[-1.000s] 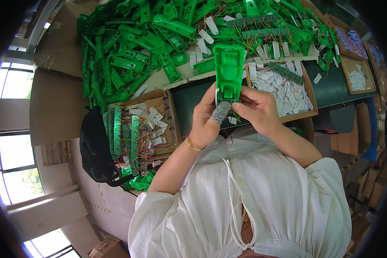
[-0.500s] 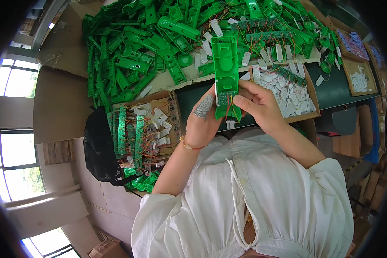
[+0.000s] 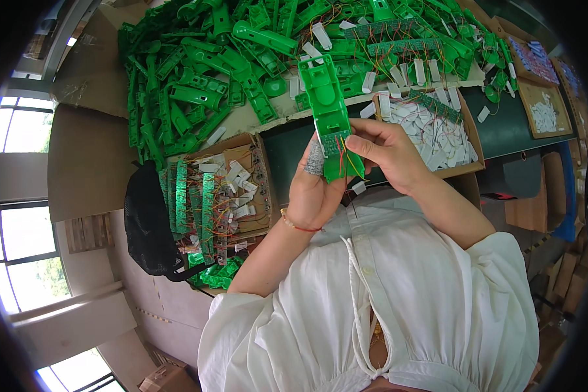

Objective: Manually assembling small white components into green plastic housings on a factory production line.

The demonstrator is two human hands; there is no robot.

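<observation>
A long green plastic housing, hollow side up, is held upright in front of me, its top tilted left. My left hand is closed around its lower part; grey wrapping covers the thumb. A small green circuit board with red and yellow wires sits in the housing's lower section. My right hand grips the housing's right edge, with the thumb at the board and wires and the other fingers partly hidden behind. A small white piece hangs by wires below the housing.
Green housings are heaped across the far table. On the left, a cardboard box holds wired circuit boards and white pieces. A box of white pieces stands at right. Beside the left box hangs a black mesh bag.
The housing's top has tilted to the left and the whole piece has shifted slightly left. Both hands have stayed on it, and the dangling white piece has swung a little right.
</observation>
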